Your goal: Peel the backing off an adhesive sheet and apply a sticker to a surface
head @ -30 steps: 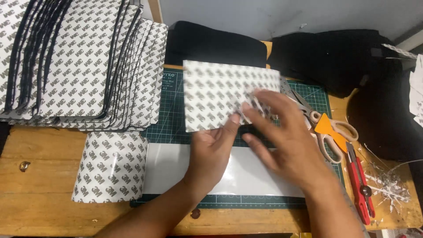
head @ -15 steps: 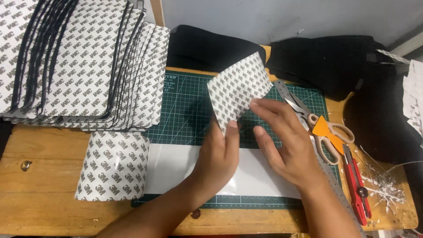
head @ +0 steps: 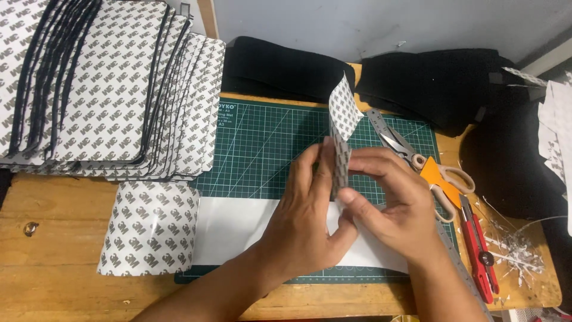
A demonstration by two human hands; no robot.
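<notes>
- The left hand [head: 301, 229] and right hand [head: 396, 211] are meeting over the green cutting mat [head: 262, 143]; both are holding a patterned sheet [head: 342, 128] standing on edge between them, so it is showing almost edge-on with its top corner curling towards the right
- The left grip is closing thumb and fingers on the sheet's lower left face; the right grip is pinching its lower edge from the other side, fingers curled round it
- A white sheet [head: 229, 229] is lying on the mat's near part, partly under the hands
- A stack of patterned sheets [head: 107, 89] is lying fanned out at the bench's far left; a curled patterned piece [head: 149, 229] is lying just below it
- Orange-handled scissors [head: 432, 173] and a red utility knife [head: 479, 253] are lying to the right of the mat; black fabric [head: 429, 86] is lying beyond it; white paper scraps [head: 515, 247] are lying near the knife
</notes>
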